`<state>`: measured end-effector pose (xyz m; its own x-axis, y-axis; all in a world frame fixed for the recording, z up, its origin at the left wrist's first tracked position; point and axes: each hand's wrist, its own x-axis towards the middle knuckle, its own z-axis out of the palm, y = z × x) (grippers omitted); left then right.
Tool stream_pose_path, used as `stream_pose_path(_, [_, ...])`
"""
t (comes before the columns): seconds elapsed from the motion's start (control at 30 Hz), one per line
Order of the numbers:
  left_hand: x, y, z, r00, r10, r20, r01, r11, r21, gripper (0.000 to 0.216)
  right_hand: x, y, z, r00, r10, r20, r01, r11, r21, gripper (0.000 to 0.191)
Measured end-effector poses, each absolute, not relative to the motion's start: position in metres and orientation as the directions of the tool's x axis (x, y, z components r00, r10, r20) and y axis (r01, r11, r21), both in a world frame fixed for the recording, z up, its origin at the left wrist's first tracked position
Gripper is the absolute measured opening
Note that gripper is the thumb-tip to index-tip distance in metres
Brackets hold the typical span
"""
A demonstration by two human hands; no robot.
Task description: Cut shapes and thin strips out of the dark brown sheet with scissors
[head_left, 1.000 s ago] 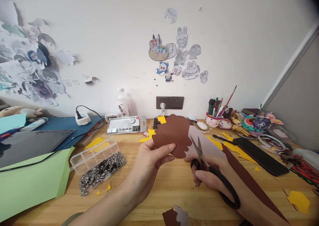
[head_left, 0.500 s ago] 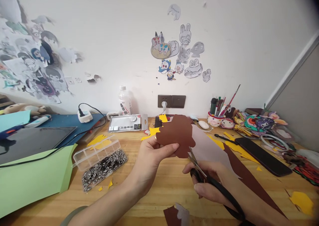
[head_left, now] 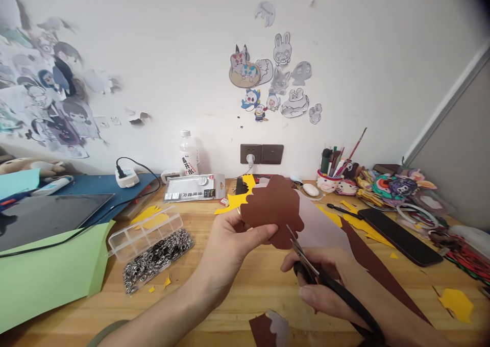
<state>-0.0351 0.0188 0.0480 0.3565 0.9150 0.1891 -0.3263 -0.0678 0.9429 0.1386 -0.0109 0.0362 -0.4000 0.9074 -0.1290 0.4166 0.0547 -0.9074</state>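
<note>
A piece of brown paper with a wavy cut outline is pinched in my left hand, thumb on the near face. My right hand is closed round black-handled scissors, with fingers in the loops. The blades lie at the lower right edge of the brown paper, their tip over its surface. Behind it, a pale-backed sheet stretches toward the right. On the table in front of me lies a small brown and grey paper scrap.
To the left are a clear compartment box of metal rings and green paper. A black case, yellow paper scraps and a pen cup stand or lie at right. A bottle is by the wall.
The scissors' tip has moved slightly up and left over the brown paper. The paper has shifted a little to the right in my left hand. The view has moved slightly.
</note>
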Motion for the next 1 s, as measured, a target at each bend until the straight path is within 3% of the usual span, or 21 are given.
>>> stream_pose_path(0.53, [-0.036,0.019,0.047,0.352,0.917,0.186,-0.328,-0.065,0.942,0.009,0.14,-0.012,0.037,-0.38,0.914,-0.143,0.438,0.042,-0.898,0.017])
stream_pose_path(0.7, [-0.037,0.024,0.044,0.277,0.95,0.141,-0.377,-0.027,0.926,0.008,0.144,-0.005,0.032,-0.339,0.94,-0.031,0.312,0.081,-0.947,0.018])
stream_pose_path(0.87, [-0.028,0.019,0.033,0.254,0.962,0.096,-0.449,0.03,0.893,0.011,0.139,-0.001,0.036,-0.126,0.983,0.135,0.243,0.162,-0.957,0.028])
stream_pose_path(1.0, [-0.019,0.011,0.023,0.354,0.934,0.047,-0.449,0.125,0.885,0.013,0.137,-0.005,0.041,0.024,0.969,0.248,0.315,0.228,-0.921,0.025])
